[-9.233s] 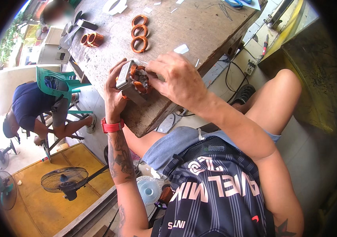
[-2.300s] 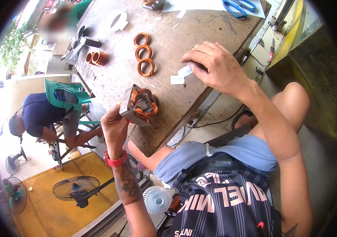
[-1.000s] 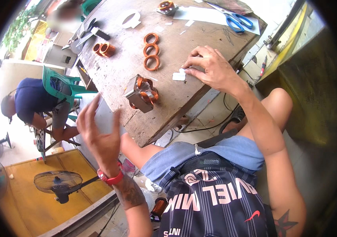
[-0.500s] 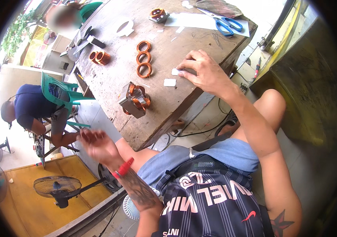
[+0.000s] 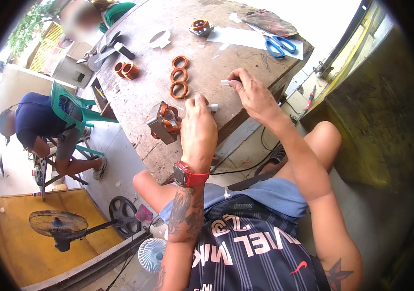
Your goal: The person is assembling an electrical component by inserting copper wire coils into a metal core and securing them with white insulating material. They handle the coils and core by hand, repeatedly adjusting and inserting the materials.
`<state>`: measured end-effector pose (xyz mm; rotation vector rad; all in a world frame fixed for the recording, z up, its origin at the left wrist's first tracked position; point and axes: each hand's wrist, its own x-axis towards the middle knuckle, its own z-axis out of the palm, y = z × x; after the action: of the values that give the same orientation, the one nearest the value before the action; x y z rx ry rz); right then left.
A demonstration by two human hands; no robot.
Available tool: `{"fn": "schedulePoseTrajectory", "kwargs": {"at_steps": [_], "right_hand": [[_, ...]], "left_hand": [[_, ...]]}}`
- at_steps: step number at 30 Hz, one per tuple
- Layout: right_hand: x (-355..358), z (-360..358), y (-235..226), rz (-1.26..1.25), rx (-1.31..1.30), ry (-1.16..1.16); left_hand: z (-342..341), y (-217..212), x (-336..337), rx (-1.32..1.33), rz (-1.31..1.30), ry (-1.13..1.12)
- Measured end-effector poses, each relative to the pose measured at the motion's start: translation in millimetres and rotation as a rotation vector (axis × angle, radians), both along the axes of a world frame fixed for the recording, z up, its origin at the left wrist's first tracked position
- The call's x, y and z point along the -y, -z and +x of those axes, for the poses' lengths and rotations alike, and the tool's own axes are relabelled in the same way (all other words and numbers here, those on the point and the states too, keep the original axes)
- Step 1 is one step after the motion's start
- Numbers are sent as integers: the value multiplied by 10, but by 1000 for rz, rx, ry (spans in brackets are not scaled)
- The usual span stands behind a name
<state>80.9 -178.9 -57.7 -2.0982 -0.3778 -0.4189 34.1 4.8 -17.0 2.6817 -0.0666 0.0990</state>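
Here the left hand (image 5: 198, 131), opening and hold unclear, half-hides a white slip (image 5: 213, 107); the right hand (image 5: 257, 98) pinches another slip (image 5: 225, 82).

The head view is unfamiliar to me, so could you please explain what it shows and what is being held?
There is no machine here: a wide fisheye camera on a person's head looks down at two bare hands, so straight edges bend. The right hand pinches a small white slip. The left hand, with a red watch at its wrist, is by a second white slip; whether it grips it, I cannot tell. The wooden table bears a coil-wound stator, three copper-wire coils in a row and blue-handled scissors.
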Motion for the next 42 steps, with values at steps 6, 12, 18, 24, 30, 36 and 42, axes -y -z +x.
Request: {"fn": "schedulePoseTrajectory", "kwargs": {"at_steps": [6,12,18,24,30,36,42], "right_hand": [[119,-288,-365,279,-262,-281],[38,-555,-546,622,-357,-517],[-54,-597,-598,657,-524,-479],[-52,-549,-392,113,3,-337],[-118,-218,39,-230,165,-123],[-147,-195,133,-261,229,-101],[-144,-191,147,-290,241,-93]], "left_hand": [[-250,-46,107,191,-671,49],[-523,-90,114,180,-1369,-8],[-730,-135,-36,278,-1095,-50],[-1022,-221,-1176,645,-564,-222],[-481,219,-1914,343,-722,-85],[-256,355,-1574,285,-768,-10],[-220,382,-1490,303,-662,-22]]}}
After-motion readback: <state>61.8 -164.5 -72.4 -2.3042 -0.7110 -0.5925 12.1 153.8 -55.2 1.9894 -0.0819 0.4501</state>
